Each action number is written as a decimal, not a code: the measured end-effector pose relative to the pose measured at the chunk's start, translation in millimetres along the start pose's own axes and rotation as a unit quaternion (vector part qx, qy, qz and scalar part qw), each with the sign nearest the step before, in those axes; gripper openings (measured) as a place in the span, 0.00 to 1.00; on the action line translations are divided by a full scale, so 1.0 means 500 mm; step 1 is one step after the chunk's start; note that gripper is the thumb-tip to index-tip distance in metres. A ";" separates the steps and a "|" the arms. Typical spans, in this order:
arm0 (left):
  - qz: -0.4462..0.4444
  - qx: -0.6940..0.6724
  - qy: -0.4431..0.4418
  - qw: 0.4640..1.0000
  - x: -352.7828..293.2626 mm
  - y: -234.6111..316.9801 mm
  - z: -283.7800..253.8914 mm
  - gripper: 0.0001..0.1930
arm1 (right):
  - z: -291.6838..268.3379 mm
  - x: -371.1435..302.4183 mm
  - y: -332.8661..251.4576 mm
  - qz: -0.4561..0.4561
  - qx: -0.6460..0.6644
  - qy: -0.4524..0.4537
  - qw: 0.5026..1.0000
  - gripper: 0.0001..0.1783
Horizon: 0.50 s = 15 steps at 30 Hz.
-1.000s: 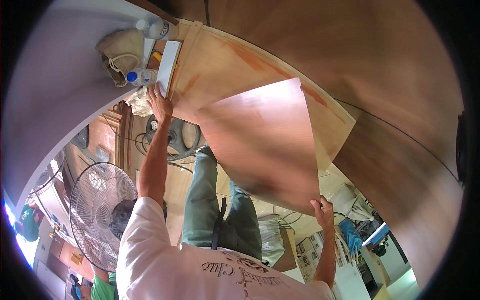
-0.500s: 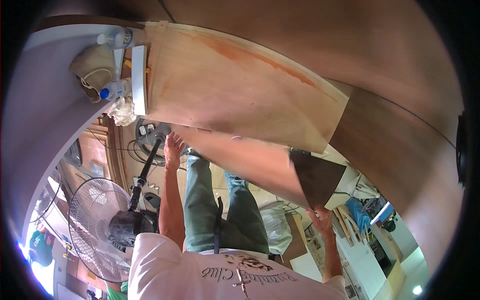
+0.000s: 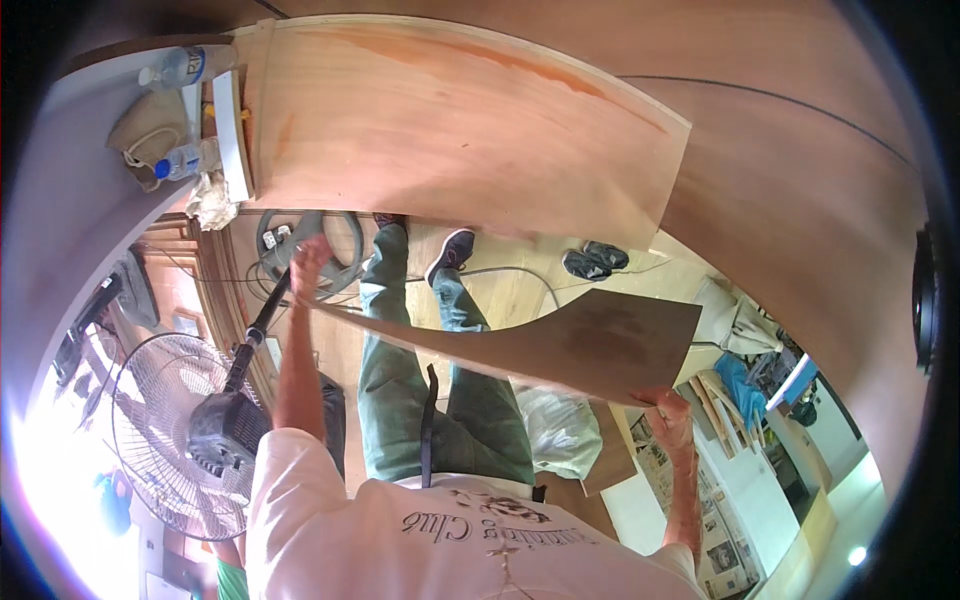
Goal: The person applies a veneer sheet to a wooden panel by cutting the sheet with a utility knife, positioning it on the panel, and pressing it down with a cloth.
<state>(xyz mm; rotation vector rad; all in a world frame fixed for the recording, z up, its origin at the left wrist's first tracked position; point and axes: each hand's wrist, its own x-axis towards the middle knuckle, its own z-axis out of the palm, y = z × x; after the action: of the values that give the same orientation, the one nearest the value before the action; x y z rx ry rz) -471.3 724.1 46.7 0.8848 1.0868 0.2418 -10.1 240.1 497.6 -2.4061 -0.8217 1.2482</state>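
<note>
From my remote seat I see, far left, a clear plastic bottle [image 3: 180, 68] and a blue-capped clear bottle [image 3: 186, 161], contents unclear. Next, the blurred left hand [image 3: 310, 263] is at the left end of a thin, bowed brown wooden sheet [image 3: 570, 350], dark-smudged, before green trousers [image 3: 395, 400]; I can't tell whether it grips. Rightward come a translucent white plastic bag [image 3: 562, 432], contents indistinct, and the right hand [image 3: 668, 412], clamped on the sheet's edge.
</note>
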 end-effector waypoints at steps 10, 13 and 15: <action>0.361 0.646 -0.219 0.636 0.304 0.170 0.572 0.28 | 0.071 -0.227 0.164 0.204 0.017 0.080 0.975 0.08; 0.428 0.692 -0.214 0.541 0.315 0.119 0.653 0.33 | 0.105 -0.261 0.183 0.209 0.037 0.106 0.971 0.09; 0.425 0.704 -0.218 0.526 0.304 0.101 0.657 0.32 | 0.117 -0.268 0.197 0.206 0.025 0.108 0.972 0.10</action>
<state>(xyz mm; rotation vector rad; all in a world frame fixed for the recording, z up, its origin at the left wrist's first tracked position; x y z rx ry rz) -109.0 678.1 39.1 2.7853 0.0078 -0.1677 -84.9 80.7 500.1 -2.6944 -0.2306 1.0921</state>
